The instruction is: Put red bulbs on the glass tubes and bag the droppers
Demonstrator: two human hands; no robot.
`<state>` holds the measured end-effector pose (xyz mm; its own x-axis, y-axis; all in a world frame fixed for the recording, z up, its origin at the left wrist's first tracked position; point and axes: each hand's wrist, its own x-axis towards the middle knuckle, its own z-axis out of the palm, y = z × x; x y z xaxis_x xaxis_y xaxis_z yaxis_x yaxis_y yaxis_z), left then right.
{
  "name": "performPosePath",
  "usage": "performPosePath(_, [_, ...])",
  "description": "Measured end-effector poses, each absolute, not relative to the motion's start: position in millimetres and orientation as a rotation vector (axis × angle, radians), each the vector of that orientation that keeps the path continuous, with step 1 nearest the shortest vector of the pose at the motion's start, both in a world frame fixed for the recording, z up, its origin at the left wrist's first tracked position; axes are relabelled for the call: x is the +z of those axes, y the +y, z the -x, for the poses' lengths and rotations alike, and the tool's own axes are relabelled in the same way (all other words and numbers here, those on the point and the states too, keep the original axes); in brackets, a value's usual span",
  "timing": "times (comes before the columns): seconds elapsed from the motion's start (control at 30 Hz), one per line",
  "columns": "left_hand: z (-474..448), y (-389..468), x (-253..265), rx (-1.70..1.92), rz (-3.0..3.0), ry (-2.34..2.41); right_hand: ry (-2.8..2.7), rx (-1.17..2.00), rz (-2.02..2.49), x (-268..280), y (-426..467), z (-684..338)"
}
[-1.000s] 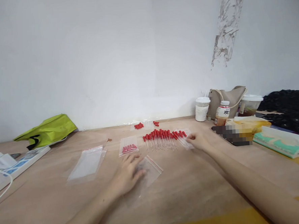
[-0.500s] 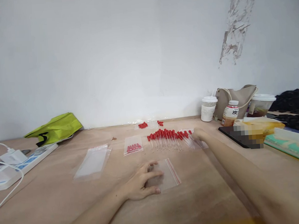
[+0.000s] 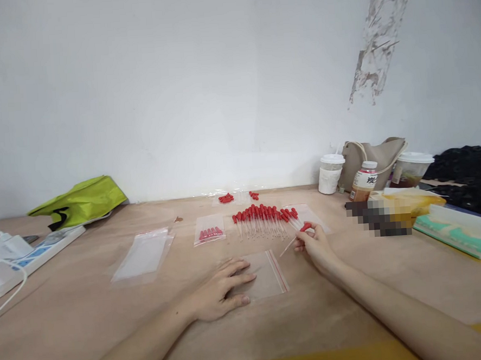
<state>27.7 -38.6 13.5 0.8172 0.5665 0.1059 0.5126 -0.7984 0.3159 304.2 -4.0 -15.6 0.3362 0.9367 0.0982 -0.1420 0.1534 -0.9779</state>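
My left hand [image 3: 218,291] lies with fingers spread on a clear zip bag [image 3: 265,276] whose red-striped seal faces right. In my right hand [image 3: 318,248] a glass dropper [image 3: 290,244] with a red rubber bulb is pinched, its thin tip pointing down and left near the bag's seal. Beyond the hands lies a row of red-bulbed droppers [image 3: 261,222], tips toward me. A few more droppers rest on another clear bag [image 3: 314,219] just right of that row. Left of the row, a small zip bag [image 3: 210,223] shows several red bulbs in it.
A stack of zip bags [image 3: 141,256] lies to the left, with a power strip [image 3: 53,256] and a lime-green bag [image 3: 82,200] beyond. Loose red bulbs [image 3: 226,198] sit by the wall. Cups, a bottle [image 3: 363,182] and a tissue pack [image 3: 458,232] stand at right.
My right hand has come back from the far bag toward me, now carrying a dropper. The fingers of my left hand have flattened onto the zip bag.
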Motion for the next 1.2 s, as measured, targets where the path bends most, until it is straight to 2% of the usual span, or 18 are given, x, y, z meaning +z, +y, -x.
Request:
performPosePath(0.6, [-28, -39, 16, 0.26, -2.715, 0.832, -0.955, 1.023, 1.102, -21, -18, -287])
performPosePath(0.9, [-27, -40, 17, 0.255, -2.716, 0.852, -1.002, 1.474, 1.056, -12, -33, -294])
performPosePath(1.1, [-27, -40, 18, 0.251, -2.703, 0.859, -1.613, 1.319, 1.162, -10, -33, -306])
performPosePath(1.2, [-28, -41, 19, 0.234, -2.71, 0.855, -1.7, 1.198, 1.135, -13, -32, -304])
